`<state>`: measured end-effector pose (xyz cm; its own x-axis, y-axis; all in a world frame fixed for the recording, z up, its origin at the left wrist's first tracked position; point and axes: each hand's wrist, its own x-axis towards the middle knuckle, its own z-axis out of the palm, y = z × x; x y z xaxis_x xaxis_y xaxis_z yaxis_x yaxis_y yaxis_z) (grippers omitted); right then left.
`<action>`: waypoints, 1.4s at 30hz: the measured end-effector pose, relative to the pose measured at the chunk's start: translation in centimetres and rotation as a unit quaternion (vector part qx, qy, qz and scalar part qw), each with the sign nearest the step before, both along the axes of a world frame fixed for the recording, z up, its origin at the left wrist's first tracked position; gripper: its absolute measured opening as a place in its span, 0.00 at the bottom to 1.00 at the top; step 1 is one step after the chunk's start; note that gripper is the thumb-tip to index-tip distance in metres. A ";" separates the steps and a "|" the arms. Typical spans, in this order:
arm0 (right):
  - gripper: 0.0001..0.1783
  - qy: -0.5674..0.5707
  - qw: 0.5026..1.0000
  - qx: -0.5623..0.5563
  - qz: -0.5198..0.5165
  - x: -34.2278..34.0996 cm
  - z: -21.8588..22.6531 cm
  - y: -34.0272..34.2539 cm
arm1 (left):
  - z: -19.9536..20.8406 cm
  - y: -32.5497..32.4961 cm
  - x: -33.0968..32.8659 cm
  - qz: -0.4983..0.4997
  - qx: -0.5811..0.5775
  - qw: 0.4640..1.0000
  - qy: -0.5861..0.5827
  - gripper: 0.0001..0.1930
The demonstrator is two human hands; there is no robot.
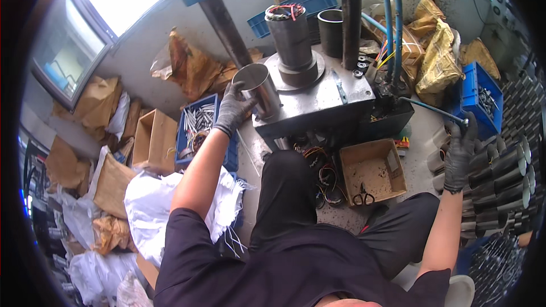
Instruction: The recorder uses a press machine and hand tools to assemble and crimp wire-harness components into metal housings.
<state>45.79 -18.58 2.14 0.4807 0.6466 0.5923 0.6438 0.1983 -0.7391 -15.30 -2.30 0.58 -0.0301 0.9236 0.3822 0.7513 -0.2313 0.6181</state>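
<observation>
I see the left knee [284, 187] nearest, partly hiding tangled wires [326, 179]; beside them, black scissors [363, 196] lie at the near edge of an open cardboard box [369, 170], whose pale label is too small to read. My right hand [459, 156], gloved, is closed round the end of a lever [435, 110], with stacked metal sleeves [506, 176] just beside. My left hand [233, 108], also gloved and half-curled, has thumb and fingers round an open steel cylinder [264, 94] at the left edge of the metal table [318, 105]. Beyond stands a wire-topped cylinder [293, 40]; a dark post [351, 23] blocks some of my view behind.
</observation>
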 end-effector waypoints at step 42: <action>0.46 0.034 0.991 0.124 -0.048 -0.4 8.8 16.4 | 19.5 10.5 10.9 -0.173 0.304 0.919 -0.179 0.24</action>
